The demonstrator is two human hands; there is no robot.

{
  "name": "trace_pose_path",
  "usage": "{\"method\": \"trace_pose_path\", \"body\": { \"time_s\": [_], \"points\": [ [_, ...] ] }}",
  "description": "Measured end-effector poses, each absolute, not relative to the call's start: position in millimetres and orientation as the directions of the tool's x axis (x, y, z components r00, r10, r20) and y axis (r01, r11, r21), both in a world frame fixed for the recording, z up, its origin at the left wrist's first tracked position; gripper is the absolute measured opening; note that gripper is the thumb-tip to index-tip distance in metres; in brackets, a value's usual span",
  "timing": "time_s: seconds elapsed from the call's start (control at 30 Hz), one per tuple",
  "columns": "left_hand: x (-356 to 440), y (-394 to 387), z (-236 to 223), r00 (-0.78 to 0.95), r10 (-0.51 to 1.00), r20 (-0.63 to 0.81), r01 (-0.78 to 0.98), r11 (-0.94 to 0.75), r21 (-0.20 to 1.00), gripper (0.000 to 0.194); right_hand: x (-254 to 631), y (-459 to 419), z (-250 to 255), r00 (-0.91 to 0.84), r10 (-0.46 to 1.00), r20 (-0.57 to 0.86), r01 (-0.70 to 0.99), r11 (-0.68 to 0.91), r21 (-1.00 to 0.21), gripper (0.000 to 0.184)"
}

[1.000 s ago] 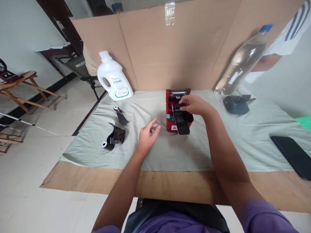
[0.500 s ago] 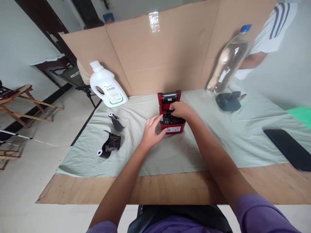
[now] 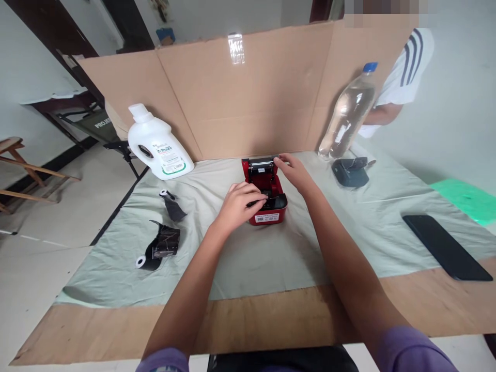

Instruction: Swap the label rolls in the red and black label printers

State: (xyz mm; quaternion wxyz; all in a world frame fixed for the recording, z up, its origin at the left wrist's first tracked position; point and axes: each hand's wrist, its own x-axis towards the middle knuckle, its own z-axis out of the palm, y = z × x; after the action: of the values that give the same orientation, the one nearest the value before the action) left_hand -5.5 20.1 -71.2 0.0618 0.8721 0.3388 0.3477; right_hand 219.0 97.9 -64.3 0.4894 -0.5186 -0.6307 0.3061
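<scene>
Nearest of all, the purple sleeves [image 3: 413, 349] are cut off by the lower border, and a strip of bare wood [image 3: 271, 315] runs along the near side of the red printer [image 3: 284, 211], which stands lid up on a pale cloth [image 3: 248, 274]. A black phone [image 3: 447, 248] lies well to the printer's right and nearer. To its left, one paper roll [image 3: 149, 262] touches a dark packet [image 3: 168, 242]; where one ends and the other begins is hard to make out.

The left hand [image 3: 238, 205] reaches over the printer's left side, fingers bent and close together, hiding part of the inside; I cannot tell whether they grip anything. The right hand [image 3: 294, 171] has its fingers at the right corner of the raised lid [image 3: 260, 165], loosely curved; whether they pinch it is unclear.

Left of the printer and a little farther lies another roll [image 3: 173, 207]. Behind it, to the printer's left, leans a white jug [image 3: 160, 147]; to the right, a clear bottle [image 3: 346, 121] partly covers another person's arm [image 3: 385, 114]. Cardboard [image 3: 248, 98] rises behind the printer.
</scene>
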Motion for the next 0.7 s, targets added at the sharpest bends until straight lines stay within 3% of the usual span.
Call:
{"method": "trace_pose_path", "body": {
  "time_s": [0.1,0.23,0.3,0.37,0.43,0.53,0.63,0.7],
  "points": [
    [-2.5,20.3,-72.3,0.522,0.621,0.585,0.554,-0.768,0.321,0.018,221.1,90.8,-70.2,0.041,0.963,0.266,0.251,0.248,-0.936,0.035],
    [1.6,18.0,-71.5,0.48,0.623,0.618,0.56,-0.76,0.331,0.019,230.2,69.2,-104.0,0.038,0.964,0.262,0.197,0.25,-0.948,0.016],
    [2.4,18.6,-72.4,0.456,0.645,0.613,0.555,-0.745,0.371,0.019,233.4,60.0,-124.8,-0.006,0.981,0.194,0.085,0.194,-0.977,0.032],
    [1.3,23.1,-77.4,0.378,0.716,0.587,0.538,-0.685,0.491,0.024,233.6,55.2,-139.8,-0.065,0.99,0.125,-0.069,0.12,-0.99,0.046],
    [-1.8,31.7,-88.4,0.249,0.833,0.495,0.467,-0.551,0.691,0.042,231.1,54.3,-146.5,-0.093,0.991,0.098,-0.179,0.081,-0.981,0.051],
    [-7.6,46.7,-112.3,0.138,0.966,0.219,0.202,-0.244,0.948,0.067,226.3,55.7,-145.2,-0.095,0.993,0.071,-0.246,0.046,-0.968,0.056],
    [-9.3,54.5,-131.0,0.181,0.983,0.003,-0.035,0.003,0.999,0.078,224.1,55.7,-140.9,-0.098,0.994,0.047,-0.26,0.02,-0.966,0.056],
    [-6.3,54.5,-135.4,0.183,0.983,-0.033,-0.121,0.056,0.991,0.08,223.0,55.0,-139.6,-0.098,0.994,0.049,-0.258,0.022,-0.966,0.056]
  ]
}}
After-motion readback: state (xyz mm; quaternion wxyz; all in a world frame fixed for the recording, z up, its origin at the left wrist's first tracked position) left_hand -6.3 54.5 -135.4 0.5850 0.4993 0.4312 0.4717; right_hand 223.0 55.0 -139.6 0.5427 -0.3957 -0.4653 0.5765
